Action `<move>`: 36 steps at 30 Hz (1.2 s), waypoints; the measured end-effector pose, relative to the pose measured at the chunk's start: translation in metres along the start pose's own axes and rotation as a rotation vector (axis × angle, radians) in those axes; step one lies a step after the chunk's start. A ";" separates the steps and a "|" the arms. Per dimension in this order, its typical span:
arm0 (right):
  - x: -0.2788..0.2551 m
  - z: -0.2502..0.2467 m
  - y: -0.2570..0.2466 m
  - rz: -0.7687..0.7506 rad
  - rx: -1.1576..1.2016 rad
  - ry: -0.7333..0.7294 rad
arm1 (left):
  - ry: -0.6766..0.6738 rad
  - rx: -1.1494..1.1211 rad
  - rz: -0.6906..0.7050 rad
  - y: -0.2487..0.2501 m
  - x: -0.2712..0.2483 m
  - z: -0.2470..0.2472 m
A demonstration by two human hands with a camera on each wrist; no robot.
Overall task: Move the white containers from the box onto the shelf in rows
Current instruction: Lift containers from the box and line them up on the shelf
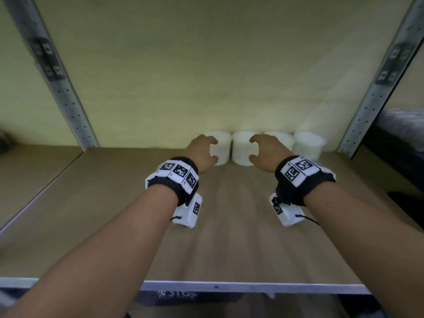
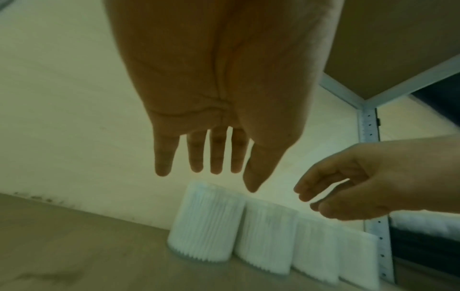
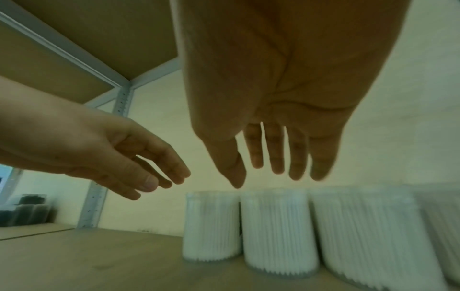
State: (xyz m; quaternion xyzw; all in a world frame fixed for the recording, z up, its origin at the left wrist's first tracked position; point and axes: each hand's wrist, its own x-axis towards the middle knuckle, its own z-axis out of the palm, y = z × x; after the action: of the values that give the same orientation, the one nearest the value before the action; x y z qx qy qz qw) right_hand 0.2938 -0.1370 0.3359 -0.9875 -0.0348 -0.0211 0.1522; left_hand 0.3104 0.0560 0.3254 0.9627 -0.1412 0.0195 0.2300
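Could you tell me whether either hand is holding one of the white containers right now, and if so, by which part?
Nothing is held: left hand and right hand hover open, clear of the white containers.

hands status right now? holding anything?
Left hand: open, fingers straight, empty, in front of the leftmost white container.
Right hand: open, fingers straight, empty, in front of the row of white containers.

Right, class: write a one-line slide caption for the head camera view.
Both open hands, left hand and right hand, hover by four white containers lined along the shelf back.
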 end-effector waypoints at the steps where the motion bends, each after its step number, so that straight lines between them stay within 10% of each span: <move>1: -0.012 -0.002 -0.001 0.006 0.001 -0.008 | -0.001 0.006 -0.004 0.002 -0.011 0.000; 19: -0.251 0.009 -0.025 0.022 -0.019 -0.062 | -0.022 -0.089 0.078 0.073 -0.252 0.028; 36: -0.330 0.135 0.035 0.189 -0.049 -0.421 | -0.435 0.019 -0.015 0.059 -0.310 0.173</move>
State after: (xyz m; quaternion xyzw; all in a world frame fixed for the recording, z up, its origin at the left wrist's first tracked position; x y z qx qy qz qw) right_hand -0.0286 -0.1501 0.1791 -0.9724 0.0274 0.1991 0.1186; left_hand -0.0087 0.0099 0.1649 0.9474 -0.1802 -0.1891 0.1851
